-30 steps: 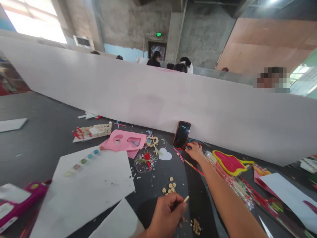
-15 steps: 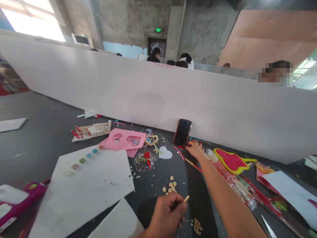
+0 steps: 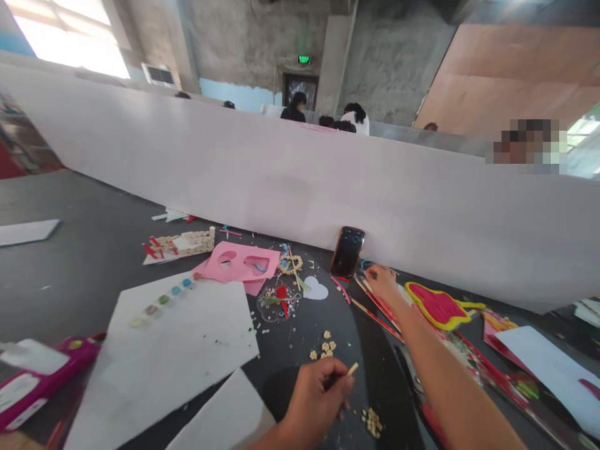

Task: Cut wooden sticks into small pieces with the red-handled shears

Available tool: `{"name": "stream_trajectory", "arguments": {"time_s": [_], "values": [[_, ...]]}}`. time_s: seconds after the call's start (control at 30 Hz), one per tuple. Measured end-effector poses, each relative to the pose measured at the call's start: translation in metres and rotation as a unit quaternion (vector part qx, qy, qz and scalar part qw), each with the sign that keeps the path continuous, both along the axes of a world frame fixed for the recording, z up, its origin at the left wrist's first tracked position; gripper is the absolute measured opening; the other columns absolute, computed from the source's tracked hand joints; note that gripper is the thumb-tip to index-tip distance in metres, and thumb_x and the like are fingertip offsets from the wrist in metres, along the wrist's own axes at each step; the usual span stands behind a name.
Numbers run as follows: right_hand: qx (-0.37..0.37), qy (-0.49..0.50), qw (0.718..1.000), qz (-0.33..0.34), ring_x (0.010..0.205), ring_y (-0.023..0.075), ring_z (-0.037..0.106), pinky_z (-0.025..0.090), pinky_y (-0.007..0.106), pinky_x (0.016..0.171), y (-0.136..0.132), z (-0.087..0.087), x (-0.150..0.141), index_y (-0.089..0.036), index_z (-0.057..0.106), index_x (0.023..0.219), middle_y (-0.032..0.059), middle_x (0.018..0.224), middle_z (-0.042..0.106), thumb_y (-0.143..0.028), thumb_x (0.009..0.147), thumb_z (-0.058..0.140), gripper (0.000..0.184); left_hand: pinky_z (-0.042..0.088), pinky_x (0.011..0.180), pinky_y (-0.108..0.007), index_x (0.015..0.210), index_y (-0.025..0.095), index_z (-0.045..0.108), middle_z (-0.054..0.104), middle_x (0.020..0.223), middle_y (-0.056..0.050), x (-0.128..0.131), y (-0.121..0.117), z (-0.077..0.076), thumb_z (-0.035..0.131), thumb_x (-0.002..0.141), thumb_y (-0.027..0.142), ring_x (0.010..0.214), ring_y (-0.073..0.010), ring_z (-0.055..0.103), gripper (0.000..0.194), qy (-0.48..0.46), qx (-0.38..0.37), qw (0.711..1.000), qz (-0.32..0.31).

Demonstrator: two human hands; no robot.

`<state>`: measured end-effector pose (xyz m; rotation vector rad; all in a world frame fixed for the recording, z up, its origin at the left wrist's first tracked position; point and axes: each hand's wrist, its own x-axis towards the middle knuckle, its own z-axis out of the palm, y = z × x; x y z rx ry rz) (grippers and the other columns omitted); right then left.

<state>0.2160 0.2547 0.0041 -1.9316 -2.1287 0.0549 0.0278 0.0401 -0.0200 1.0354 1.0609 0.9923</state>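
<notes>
My left hand (image 3: pixel 319 397) is closed in a pinch on a short pale wooden stick (image 3: pixel 352 369), whose end sticks up past the fingertips. Just beyond it lie small flower-shaped pale pieces (image 3: pixel 327 345), and a little pile of similar bits (image 3: pixel 373 422) is to its right. My right hand (image 3: pixel 382 281) reaches across the table to the right of an upright phone (image 3: pixel 347 251). Its fingers are bent together low over the tabletop by some sticks (image 3: pixel 377 299); what they grip is too small to make out.
A white panel (image 3: pixel 234 169) runs along the back edge. Left are white boards (image 3: pixel 173 350), pink cut paper (image 3: pixel 239 259) and a purple tool (image 3: pixel 51 378). A white heart (image 3: pixel 315 288) and beads (image 3: pixel 279 303) lie mid-table. A pink-and-yellow shape (image 3: pixel 434 303) lies right. People are beyond the panel.
My right hand has shifted right, away from the phone, and more red-and-pale sticks show beside it. My left hand still holds the stick. The view has moved slightly.
</notes>
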Motion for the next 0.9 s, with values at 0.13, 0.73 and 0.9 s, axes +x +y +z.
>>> {"name": "stream_trajectory", "arguments": {"time_s": [0.13, 0.73, 0.9], "values": [[-0.016, 0.031, 0.995, 0.093, 0.094, 0.0176, 0.055, 0.045, 0.04, 0.082, -0.052, 0.02, 0.013, -0.017, 0.056, 0.101, 0.0054, 0.106, 0.057, -0.033, 0.086, 0.05, 0.023, 0.039, 0.042, -0.019, 0.066, 0.014, 0.053, 0.048, 0.046, 0.004, -0.002, 0.0, 0.002, 0.056, 0.073, 0.034, 0.041, -0.0089, 0.046, 0.021, 0.0, 0.009, 1.0, 0.006], [-0.034, 0.086, 0.984, 0.152, 0.091, 0.0159, 0.054, 0.042, 0.03, 0.082, -0.248, 0.015, 0.005, -0.022, 0.062, 0.083, 0.0026, 0.089, 0.063, -0.015, 0.081, 0.044, 0.02, 0.045, 0.044, -0.019, 0.072, 0.014, 0.059, 0.054, 0.05, 0.003, -0.004, -0.01, -0.002, 0.057, 0.074, 0.035, 0.045, -0.0102, 0.053, 0.021, 0.043, 0.083, 0.995, -0.014], [-0.014, 0.067, 0.997, 0.039, 0.083, 0.0169, 0.058, 0.044, 0.03, 0.075, -0.267, 0.026, 0.046, -0.023, 0.057, 0.088, 0.0027, 0.088, 0.064, -0.026, 0.085, 0.038, 0.019, 0.045, 0.044, -0.019, 0.073, 0.015, 0.06, 0.052, 0.048, 0.004, -0.005, -0.01, -0.002, 0.058, 0.073, 0.035, 0.044, -0.01, 0.052, 0.02, 0.042, 0.087, 0.995, -0.015]]}}
